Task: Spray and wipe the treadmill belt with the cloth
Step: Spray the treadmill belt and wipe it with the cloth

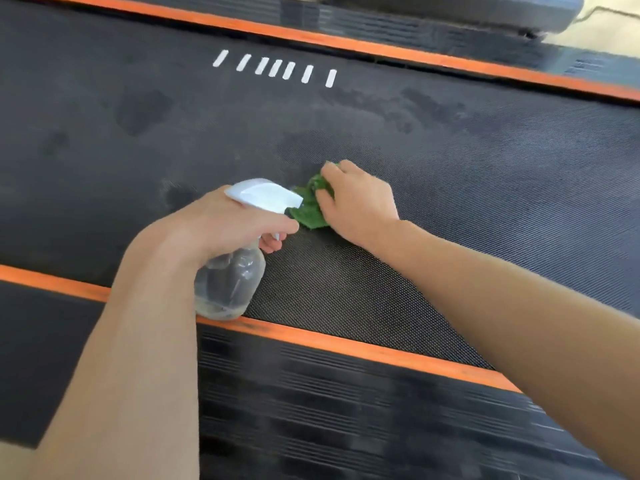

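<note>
Right hand [360,199] is bunched over the green cloth [311,209], pressing it mid-belt [485,168]. Left hand [235,220] is wrapped round the spray bottle [232,282] neck, finger at the trigger, nozzle just beside the cloth. Damp patches sit further out; she should probably wipe long overlapping strokes toward them, keeping pressure flat and the nozzle clear.

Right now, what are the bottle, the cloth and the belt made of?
The bottle looks like clear plastic: you see through it, and its head is white. The cloth seems soft green fabric, since it crumples. The belt looks like matte black rubber with a fine woven-looking texture, though I can't be sure.
</note>
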`<state>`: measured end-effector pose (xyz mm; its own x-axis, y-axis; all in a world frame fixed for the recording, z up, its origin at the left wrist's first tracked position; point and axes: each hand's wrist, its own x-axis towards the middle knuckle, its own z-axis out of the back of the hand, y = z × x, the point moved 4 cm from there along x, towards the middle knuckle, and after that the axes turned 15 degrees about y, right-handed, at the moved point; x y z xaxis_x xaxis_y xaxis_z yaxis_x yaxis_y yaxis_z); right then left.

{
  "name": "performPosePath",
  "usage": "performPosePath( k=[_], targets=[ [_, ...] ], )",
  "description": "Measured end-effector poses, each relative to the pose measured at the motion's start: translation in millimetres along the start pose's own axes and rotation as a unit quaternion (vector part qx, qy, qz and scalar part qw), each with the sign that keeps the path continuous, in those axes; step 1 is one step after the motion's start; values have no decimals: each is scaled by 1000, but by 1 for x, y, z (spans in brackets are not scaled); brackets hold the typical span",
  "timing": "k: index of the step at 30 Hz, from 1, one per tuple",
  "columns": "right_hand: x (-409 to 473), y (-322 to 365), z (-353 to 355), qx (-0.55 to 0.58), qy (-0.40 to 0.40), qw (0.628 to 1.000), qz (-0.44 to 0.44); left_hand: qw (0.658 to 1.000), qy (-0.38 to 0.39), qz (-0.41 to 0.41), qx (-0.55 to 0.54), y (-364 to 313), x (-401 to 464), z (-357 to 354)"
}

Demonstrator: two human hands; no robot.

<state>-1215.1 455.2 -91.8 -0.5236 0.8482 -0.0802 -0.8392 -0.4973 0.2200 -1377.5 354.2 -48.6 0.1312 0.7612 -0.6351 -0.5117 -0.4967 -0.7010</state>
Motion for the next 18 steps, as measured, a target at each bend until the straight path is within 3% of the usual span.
performPosePath(
  k=[3, 7, 13, 15, 18],
  targets=[
    [-66, -7, 4, 37, 31, 996, 77, 1000, -4, 15, 25, 3, -9, 1],
    [-181, -28, 10, 43, 137, 981, 133, 999, 14, -6, 38, 1, -10, 4],
    [-150, -10, 13, -58, 111, 968, 217, 998, 2, 1, 69, 16, -12, 25],
    [-111, -4, 7, -52, 60, 977, 196, 998, -15, 16, 65, 26, -8, 32],
    [-36, 3, 6, -1, -9, 998, 55, 998, -19, 21, 63, 28, -9, 35]
  ],
)
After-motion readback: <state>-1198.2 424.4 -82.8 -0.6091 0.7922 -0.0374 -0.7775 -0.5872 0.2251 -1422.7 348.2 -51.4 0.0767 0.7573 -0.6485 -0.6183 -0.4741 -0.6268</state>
